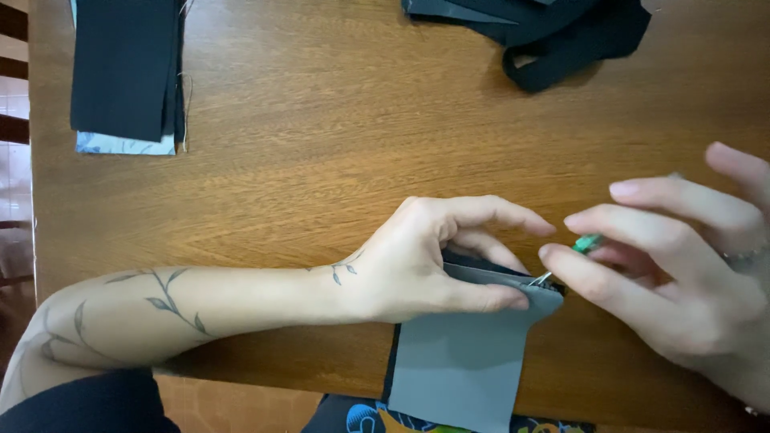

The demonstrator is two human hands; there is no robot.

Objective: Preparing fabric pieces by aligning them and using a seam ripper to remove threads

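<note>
The left hand [437, 256] pinches the top edge of a folded piece of grey fabric backed with black cloth [461, 361], thumb laid flat along the fold and the fingers curled over the far side, so the grip is closed on the cloth. That fabric lies at the near edge of the brown wooden table [321, 144] and hangs partly over it toward the person. The right hand [674, 273] comes in from the right, its fingers gathered around a small green-handled tool with a thin metal tip [584, 244] (too little of it shows to tell its kind), and the tip meets the fabric's upper right corner just beside the left thumb. Well apart, at the table's far left, sits a flat stack of black fabric pieces over a pale blue patterned one [124, 72]; at the far right lies a loose heap of black cloth strips [553, 32].
</note>
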